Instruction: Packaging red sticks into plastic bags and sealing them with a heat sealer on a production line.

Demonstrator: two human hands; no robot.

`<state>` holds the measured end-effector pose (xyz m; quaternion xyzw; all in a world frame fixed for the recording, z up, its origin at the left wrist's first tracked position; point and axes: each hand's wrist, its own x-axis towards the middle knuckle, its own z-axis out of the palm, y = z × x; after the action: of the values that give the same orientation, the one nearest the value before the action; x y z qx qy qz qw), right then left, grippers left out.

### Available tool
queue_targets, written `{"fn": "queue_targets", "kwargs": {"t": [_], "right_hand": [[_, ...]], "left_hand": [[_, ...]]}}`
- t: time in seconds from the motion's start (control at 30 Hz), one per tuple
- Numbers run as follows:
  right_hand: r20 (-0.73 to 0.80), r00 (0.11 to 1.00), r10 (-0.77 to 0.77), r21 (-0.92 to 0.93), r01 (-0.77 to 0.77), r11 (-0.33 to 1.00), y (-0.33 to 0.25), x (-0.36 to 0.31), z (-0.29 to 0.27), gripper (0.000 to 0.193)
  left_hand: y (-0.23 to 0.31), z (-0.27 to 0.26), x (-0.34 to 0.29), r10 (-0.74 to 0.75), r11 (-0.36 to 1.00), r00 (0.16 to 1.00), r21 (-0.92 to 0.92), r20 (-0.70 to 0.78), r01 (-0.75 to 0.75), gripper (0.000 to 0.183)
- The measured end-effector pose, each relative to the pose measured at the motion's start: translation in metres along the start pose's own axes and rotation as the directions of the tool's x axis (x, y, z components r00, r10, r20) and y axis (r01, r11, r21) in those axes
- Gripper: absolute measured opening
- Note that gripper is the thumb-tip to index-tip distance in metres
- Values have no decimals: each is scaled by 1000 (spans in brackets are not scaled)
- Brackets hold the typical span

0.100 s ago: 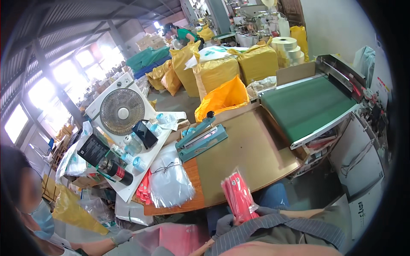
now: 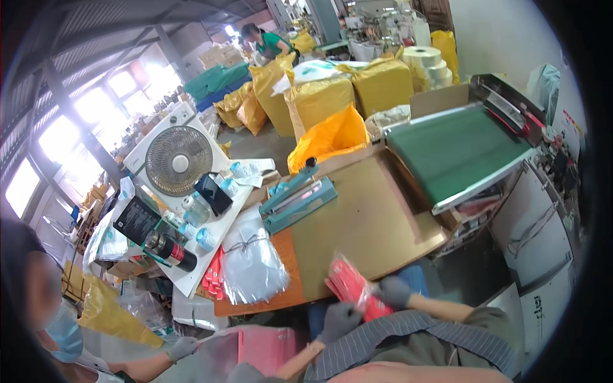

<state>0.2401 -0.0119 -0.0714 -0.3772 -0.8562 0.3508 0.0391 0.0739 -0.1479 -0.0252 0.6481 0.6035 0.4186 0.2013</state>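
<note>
A clear plastic bag packed with flat red strips [image 2: 351, 287] is in front of me, tilted at the table's near edge. My left hand [image 2: 340, 322], in a dark grey glove, is closed on the lower left side of this bag. On the bag's right side is my right hand [image 2: 394, 292], gloved the same; motion smears its fingers, so I cannot make out their grip. Left of the bag, on the table, lies a tied stack of clear plastic bags [image 2: 249, 262]. More red strips [image 2: 215, 277] lie beside that stack.
A teal impulse sealer [image 2: 299, 203] stands on the cardboard-covered table [image 2: 357, 223]. Left are a fan [image 2: 179, 161], a thermos [image 2: 171, 252] and a phone [image 2: 212, 193]. A green conveyor belt [image 2: 460, 159] is at right. A co-worker's gloved hand [image 2: 183, 348] holds clear plastic at lower left.
My right hand has risen from the bag's lower end to its right side. The bag has tipped further left and dropped slightly. My left hand has moved up a little.
</note>
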Motion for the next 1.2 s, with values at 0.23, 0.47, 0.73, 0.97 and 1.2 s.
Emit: {"fn": "queue_targets", "kwargs": {"t": [0.23,0.47,0.73,0.97,1.2], "right_hand": [[-598,738,-313,57,428,902,-103,44,-136,15],[-541,804,-246,-145,198,969,-103,79,-198,11],[-448,883,-140,269,283,921,-91,117,-196,13],[-267,940,-211,-38,209,977,-76,117,-239,9],[-194,977,-93,193,130,972,-78,111,-251,15]], "left_hand": [[27,-71,165,76,994,939,101,-336,-44,21],[-5,-122,201,-427,897,880,215,206,385,22],[-12,-103,232,-14,921,985,380,-173,80,24],[31,-146,230,-276,865,953,465,125,189,27],[12,-142,230,-205,959,977,213,56,189,27]]}}
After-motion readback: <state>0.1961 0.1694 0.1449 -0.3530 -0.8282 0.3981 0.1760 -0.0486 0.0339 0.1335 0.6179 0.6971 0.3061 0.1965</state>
